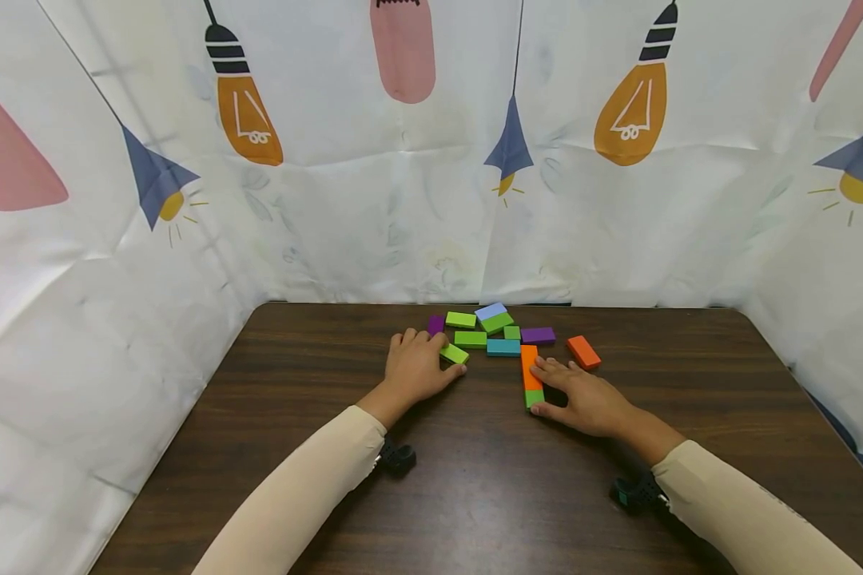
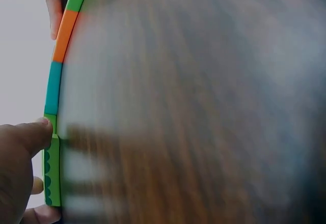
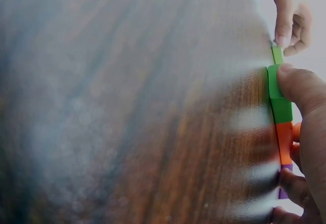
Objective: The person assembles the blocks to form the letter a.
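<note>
A light green block lies at an angle at the left end of a group of coloured blocks. My left hand grips it, thumb at its right end and fingers curled over its left end. In the left wrist view, dark scallops mark the side of this green block. My right hand has its fingers spread and fairly straight beside an orange block. Its index fingertip touches the orange block; its thumb touches the green block at the near end, also in the right wrist view.
Behind the hands lie a teal block, light green blocks, purple blocks and a light blue block. A red-orange block sits apart, beyond the right fingers. A patterned curtain hangs behind the brown table.
</note>
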`<move>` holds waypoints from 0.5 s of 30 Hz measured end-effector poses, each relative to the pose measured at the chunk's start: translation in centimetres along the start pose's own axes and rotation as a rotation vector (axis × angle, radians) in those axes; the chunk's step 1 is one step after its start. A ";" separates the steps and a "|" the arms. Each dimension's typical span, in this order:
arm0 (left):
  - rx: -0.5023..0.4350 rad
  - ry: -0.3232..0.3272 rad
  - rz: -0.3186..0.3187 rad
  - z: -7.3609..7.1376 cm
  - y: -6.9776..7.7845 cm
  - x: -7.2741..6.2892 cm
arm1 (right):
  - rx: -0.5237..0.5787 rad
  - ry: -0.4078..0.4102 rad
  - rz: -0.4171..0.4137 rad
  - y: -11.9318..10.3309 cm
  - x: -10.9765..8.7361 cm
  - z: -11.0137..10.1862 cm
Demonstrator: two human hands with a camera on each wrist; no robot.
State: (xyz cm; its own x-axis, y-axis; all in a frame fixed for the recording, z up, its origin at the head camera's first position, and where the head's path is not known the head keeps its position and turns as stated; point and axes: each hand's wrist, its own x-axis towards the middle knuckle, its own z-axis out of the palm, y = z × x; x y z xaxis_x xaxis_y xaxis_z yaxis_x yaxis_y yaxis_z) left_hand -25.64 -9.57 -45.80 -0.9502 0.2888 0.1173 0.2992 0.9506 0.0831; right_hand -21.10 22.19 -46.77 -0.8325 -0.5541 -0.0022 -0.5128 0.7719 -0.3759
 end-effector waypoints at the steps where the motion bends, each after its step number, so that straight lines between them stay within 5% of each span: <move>1: -0.005 0.002 -0.007 0.0 0.0 0.0 | 0.000 0.000 0.000 0.0 0.0 0.0; 15: -0.066 0.023 -0.007 0.3 0.0 -0.3 | 0.003 -0.009 0.003 -0.2 0.0 -0.3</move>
State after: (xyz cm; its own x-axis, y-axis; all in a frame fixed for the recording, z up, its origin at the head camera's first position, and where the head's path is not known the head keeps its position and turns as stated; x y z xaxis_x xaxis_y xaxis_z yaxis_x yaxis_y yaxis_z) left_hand -25.41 -9.62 -46.16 -0.9504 0.2783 0.1391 0.2980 0.9429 0.1490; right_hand -21.05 22.12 -46.41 -0.8321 -0.5545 -0.0117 -0.5096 0.7727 -0.3786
